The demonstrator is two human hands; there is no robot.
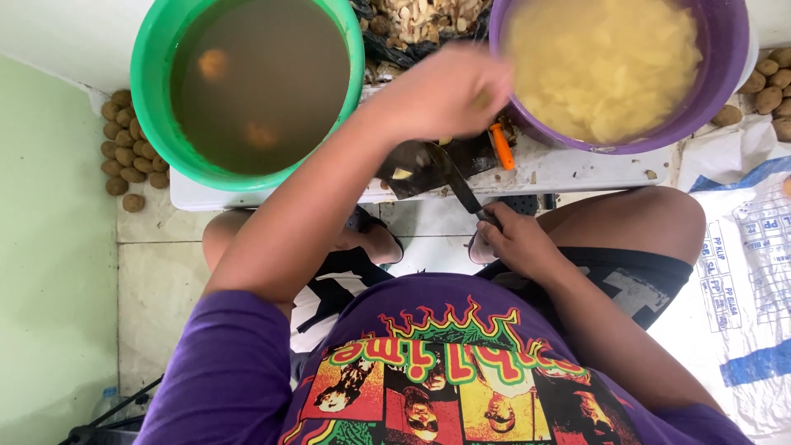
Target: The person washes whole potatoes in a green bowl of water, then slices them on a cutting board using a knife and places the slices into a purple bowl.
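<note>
Right hand (515, 239): fingers closed around the handle of a knife (456, 181), blade angled up-left from them. Left hand (449, 89): fingers curled; grip contents cannot be determined. Purple bowl (725, 49) of pale slices lies just right of those fingers, green basin (156, 82) left.

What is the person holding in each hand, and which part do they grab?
The right hand grips a knife by its handle, blade pointing away. The left hand is closed near the purple tub; what it holds cannot be told.
</note>
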